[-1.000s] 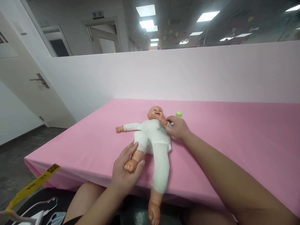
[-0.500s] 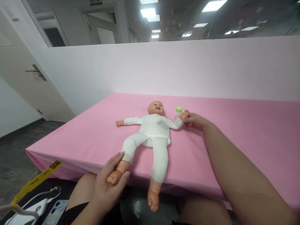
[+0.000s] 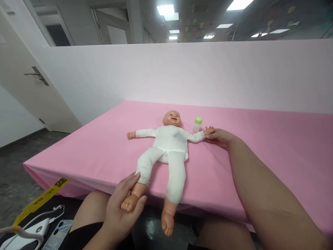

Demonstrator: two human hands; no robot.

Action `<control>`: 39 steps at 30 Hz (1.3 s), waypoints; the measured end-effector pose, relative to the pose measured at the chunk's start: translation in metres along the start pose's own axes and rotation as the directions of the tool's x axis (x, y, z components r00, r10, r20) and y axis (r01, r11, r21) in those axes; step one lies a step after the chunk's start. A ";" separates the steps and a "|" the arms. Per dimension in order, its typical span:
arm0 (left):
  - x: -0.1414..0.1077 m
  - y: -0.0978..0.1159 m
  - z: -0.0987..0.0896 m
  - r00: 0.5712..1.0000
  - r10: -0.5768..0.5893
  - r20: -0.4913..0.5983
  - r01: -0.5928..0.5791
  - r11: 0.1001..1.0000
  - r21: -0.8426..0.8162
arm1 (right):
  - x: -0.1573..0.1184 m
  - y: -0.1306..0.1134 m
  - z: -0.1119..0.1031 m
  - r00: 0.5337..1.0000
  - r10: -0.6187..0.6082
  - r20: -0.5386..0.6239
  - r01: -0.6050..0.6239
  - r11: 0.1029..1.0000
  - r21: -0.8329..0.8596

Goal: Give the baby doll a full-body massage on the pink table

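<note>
A baby doll (image 3: 170, 139) in a white cloth suit lies on its back on the pink-covered table (image 3: 104, 146), head towards the wall and feet over the front edge. My left hand (image 3: 125, 201) is wrapped round the doll's lower leg and foot on the left side. On the right, my right hand (image 3: 220, 137) holds the doll's hand, whose small fingers stick out above mine. Just behind that doll arm stands a small bottle (image 3: 197, 125) with a green cap. The doll's other arm is stretched out to the left.
A white wall (image 3: 182, 73) rises behind the table, with windows above it. At the lower left are a phone (image 3: 58, 235), a white device (image 3: 33, 233) with a cable, and a yellow tag (image 3: 43, 199). A door stands at the far left.
My right hand has lowered the doll's hand outward to the right, so its arm lies flatter and more of the bottle shows. The doll's left-side leg has shifted slightly right with my left hand.
</note>
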State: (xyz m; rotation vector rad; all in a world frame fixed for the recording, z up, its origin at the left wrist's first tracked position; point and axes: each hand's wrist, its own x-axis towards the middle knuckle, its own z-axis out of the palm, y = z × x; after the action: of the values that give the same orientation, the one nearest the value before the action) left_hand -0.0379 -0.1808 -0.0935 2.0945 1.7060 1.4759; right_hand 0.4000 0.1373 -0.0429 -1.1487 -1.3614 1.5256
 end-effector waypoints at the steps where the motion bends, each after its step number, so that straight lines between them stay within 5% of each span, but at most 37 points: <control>1: 0.001 0.001 -0.001 1.000 -0.017 -0.002 0.017 1.000 -0.011 | 0.000 0.000 -0.001 1.000 0.021 0.020 -0.021 1.000 0.017; 6: 0.014 0.012 -0.004 0.987 -0.160 0.000 0.159 0.983 -0.094 | 0.013 -0.009 0.015 0.998 -0.063 0.018 0.062 0.997 0.041; 11: 0.045 0.025 0.002 0.979 -0.202 -0.009 0.195 0.956 -0.220 | 0.018 -0.023 0.082 0.955 -0.296 0.006 0.292 0.936 -0.199; 17: 0.099 0.031 0.024 0.991 -0.135 0.005 0.131 0.948 -0.289 | -0.011 -0.025 0.147 0.836 -0.500 0.226 0.510 0.555 -0.658; 24: 0.147 0.027 0.058 0.953 -0.269 0.137 0.301 0.889 -0.345 | -0.017 -0.033 0.158 0.863 -0.396 0.312 0.479 0.447 -0.756; 31: 0.151 0.021 0.071 0.940 -0.295 0.172 0.340 0.845 -0.412 | -0.011 -0.025 0.168 0.850 -0.424 0.313 0.452 0.281 -0.847; 39: 0.124 0.010 0.047 0.944 -0.314 0.101 0.329 0.871 -0.364 | -0.003 -0.018 0.155 0.901 -0.408 0.145 0.337 0.449 -0.828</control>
State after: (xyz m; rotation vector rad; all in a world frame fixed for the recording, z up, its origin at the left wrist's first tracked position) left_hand -0.0072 -0.0647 -0.0368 1.5476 1.5138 1.4993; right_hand 0.2523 0.0913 -0.0218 -1.2807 -2.2286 0.4127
